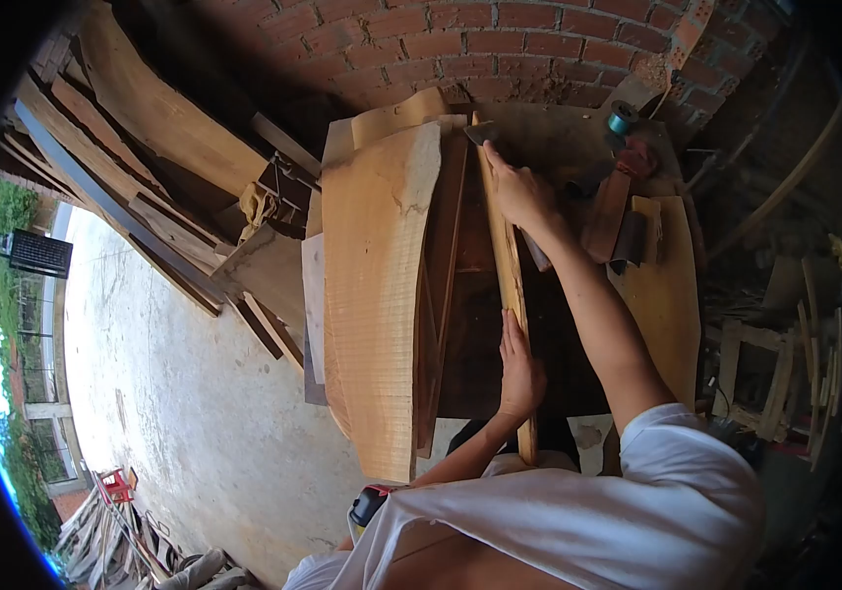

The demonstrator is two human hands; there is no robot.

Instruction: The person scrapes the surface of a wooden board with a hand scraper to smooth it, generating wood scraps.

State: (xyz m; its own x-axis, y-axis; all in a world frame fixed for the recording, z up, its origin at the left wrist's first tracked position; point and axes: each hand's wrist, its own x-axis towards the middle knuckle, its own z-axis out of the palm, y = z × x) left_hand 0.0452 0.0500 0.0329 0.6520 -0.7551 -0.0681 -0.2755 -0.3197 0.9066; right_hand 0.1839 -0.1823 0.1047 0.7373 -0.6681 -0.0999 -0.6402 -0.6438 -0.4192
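Note:
A long, narrow wooden strip (pixel 511 280) stretches from the far side of the workbench towards my body. My right hand (pixel 519 192) is at its far end, fingers pressed on a small dark piece (pixel 480 133) that looks like sandpaper, lying against the strip. Nearer to me, my left hand (pixel 521 379) grips the strip, its fingers lying along the wood and its thumb hidden. Just left of the strip lies a wide, wavy-edged wooden slab (pixel 377 285), with thinner dark boards (pixel 446 226) beside it.
On the bench's right are a curled dark sheet (pixel 628 241), a light board (pixel 665 305) and a teal spool (pixel 623 118). Boards (pixel 165 108) lean at left. A brick wall (pixel 500 44) stands behind. Scrap wood (pixel 760 369) lies at right, above a concrete floor (pixel 185 393).

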